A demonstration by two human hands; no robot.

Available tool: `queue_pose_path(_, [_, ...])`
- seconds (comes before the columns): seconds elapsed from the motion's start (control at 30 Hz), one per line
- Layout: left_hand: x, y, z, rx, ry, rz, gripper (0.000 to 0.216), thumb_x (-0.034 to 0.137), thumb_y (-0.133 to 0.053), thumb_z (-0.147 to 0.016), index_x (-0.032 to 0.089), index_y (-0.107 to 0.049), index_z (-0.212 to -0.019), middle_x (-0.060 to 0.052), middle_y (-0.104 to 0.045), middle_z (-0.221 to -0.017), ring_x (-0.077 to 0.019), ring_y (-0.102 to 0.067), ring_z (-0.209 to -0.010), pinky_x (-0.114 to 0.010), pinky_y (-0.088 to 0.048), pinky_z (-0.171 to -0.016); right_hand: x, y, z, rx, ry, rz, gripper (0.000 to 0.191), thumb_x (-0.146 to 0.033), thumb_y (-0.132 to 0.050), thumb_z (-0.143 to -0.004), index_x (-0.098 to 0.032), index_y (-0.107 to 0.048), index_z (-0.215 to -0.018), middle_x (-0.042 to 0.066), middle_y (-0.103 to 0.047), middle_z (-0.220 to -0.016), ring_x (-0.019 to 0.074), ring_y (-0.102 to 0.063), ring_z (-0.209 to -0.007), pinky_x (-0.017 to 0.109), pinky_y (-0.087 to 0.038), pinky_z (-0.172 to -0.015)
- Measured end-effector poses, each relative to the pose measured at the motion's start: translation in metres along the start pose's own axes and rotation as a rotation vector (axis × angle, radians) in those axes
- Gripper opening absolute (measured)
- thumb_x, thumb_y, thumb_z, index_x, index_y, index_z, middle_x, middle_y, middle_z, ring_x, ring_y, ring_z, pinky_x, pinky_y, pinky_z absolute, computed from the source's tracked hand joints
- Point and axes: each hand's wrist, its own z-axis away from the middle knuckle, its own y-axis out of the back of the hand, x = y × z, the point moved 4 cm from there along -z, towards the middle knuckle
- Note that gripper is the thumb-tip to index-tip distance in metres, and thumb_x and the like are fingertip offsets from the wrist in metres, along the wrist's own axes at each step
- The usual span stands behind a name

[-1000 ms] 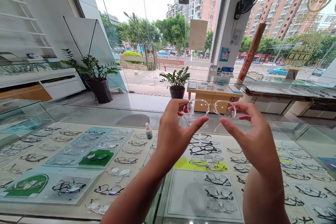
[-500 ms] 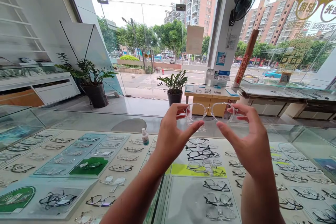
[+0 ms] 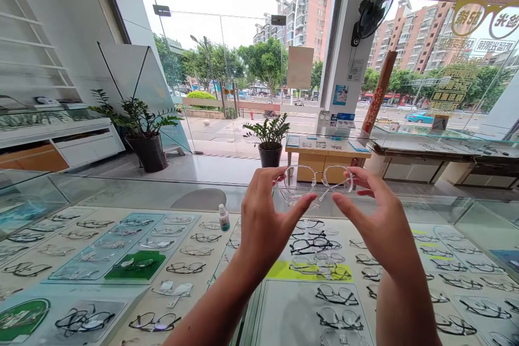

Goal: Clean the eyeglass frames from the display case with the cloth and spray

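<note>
A pair of clear-framed eyeglasses is held up above the glass counter, lenses side by side. My left hand pinches the left end of the frame, its thumb stretched below the left lens. At the opposite end, the fingers of my right hand grip the frame's right side, thumb under the right lens. Thin temple arms show below and behind the lenses. Under my hands, dark-framed glasses lie in the display, some by a yellow-green strip.
A small bottle with a white cap stands on the counter, left of my left hand. Many glasses lie in rows under the counter glass. Beyond are potted plants, a wooden display table, a wall fan and glass doors.
The eyeglasses have tilted, and their temple arms now show more below the lenses. My right hand has shifted slightly left. The camera view has tipped up a little.
</note>
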Motion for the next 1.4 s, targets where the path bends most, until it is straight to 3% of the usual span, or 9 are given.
queue_pose_path(0.2, [-0.007, 0.001, 0.001, 0.013, 0.039, 0.075, 0.052, 0.041, -0.091, -0.09, 0.026, -0.063, -0.131, -0.005, -0.071, -0.115, -0.0221, -0.074, -0.103, -0.041, -0.065, -0.091, 0.001, 0.002, -0.002, 0.033, -0.024, -0.164, 0.049, -0.061, -0.073, -0.1, -0.028, -0.073, -0.137, 0.013, -0.077, -0.139, 0.0349, -0.073, -0.125, 0.057, -0.061, -0.104])
queue_pose_path(0.33, [-0.008, 0.004, 0.001, 0.036, 0.02, 0.126, 0.055, 0.038, -0.093, -0.089, 0.028, -0.063, -0.133, -0.005, -0.07, -0.12, -0.0224, -0.073, -0.108, -0.044, -0.066, -0.096, 0.008, 0.004, -0.004, 0.077, -0.081, -0.333, 0.042, -0.062, -0.062, -0.107, -0.027, -0.08, -0.121, 0.011, -0.082, -0.127, 0.0308, -0.076, -0.117, 0.052, -0.06, -0.104])
queue_pose_path(0.53, [-0.009, 0.003, 0.002, 0.028, 0.005, 0.175, 0.057, 0.038, -0.092, -0.088, 0.029, -0.062, -0.135, -0.007, -0.07, -0.123, -0.0249, -0.072, -0.113, -0.048, -0.067, -0.101, 0.012, 0.005, -0.006, 0.148, -0.097, -0.38, 0.036, -0.06, -0.071, -0.103, -0.027, -0.083, -0.112, 0.009, -0.085, -0.115, 0.0293, -0.079, -0.106, 0.049, -0.064, -0.095])
queue_pose_path(0.8, [-0.011, 0.0, 0.0, -0.007, 0.052, 0.235, 0.053, 0.036, -0.091, -0.088, 0.03, -0.065, -0.134, -0.006, -0.07, -0.12, -0.0239, -0.073, -0.109, -0.047, -0.068, -0.097, 0.007, -0.001, -0.006, 0.074, -0.07, -0.535, 0.034, -0.052, -0.062, -0.108, -0.025, -0.083, -0.108, 0.01, -0.086, -0.111, 0.0295, -0.082, -0.105, 0.053, -0.068, -0.098])
queue_pose_path(1.03, [-0.012, -0.005, 0.002, -0.039, 0.11, 0.287, 0.052, 0.037, -0.091, -0.088, 0.032, -0.066, -0.134, -0.005, -0.07, -0.121, -0.0229, -0.073, -0.111, -0.046, -0.069, -0.1, -0.001, -0.006, -0.005, 0.033, -0.145, -0.78, 0.024, -0.044, -0.065, -0.106, -0.026, -0.081, -0.105, 0.008, -0.087, -0.107, 0.0279, -0.085, -0.096, 0.054, -0.07, -0.094])
queue_pose_path(1.2, [-0.015, -0.003, 0.0, -0.038, 0.12, 0.335, 0.051, 0.036, -0.09, -0.09, 0.03, -0.065, -0.133, -0.006, -0.07, -0.12, -0.0208, -0.075, -0.108, -0.042, -0.069, -0.097, 0.006, -0.006, -0.007, -0.021, -0.169, -0.75, 0.027, -0.044, -0.061, -0.106, -0.025, -0.079, -0.115, 0.009, -0.086, -0.109, 0.0298, -0.084, -0.099, 0.057, -0.068, -0.099])
queue_pose_path(1.3, [-0.016, 0.003, -0.007, -0.123, 0.036, 0.317, 0.054, 0.035, -0.093, -0.088, 0.029, -0.065, -0.134, -0.006, -0.071, -0.122, -0.0213, -0.075, -0.11, -0.041, -0.069, -0.097, 0.012, 0.001, -0.01, -0.042, -0.099, -0.636, 0.031, -0.045, -0.059, -0.108, -0.028, -0.078, -0.126, 0.009, -0.084, -0.122, 0.0315, -0.079, -0.121, 0.058, -0.06, -0.113])
queue_pose_path(1.4, [-0.011, 0.008, -0.013, -0.323, -0.098, 0.256, 0.055, 0.038, -0.094, -0.088, 0.028, -0.066, -0.134, -0.007, -0.072, -0.123, -0.0222, -0.074, -0.112, -0.04, -0.067, -0.097, 0.009, 0.006, -0.01, -0.122, -0.026, -0.473, 0.03, -0.051, -0.064, -0.107, -0.031, -0.08, -0.124, 0.007, -0.08, -0.133, 0.0306, -0.072, -0.132, 0.052, -0.056, -0.116])
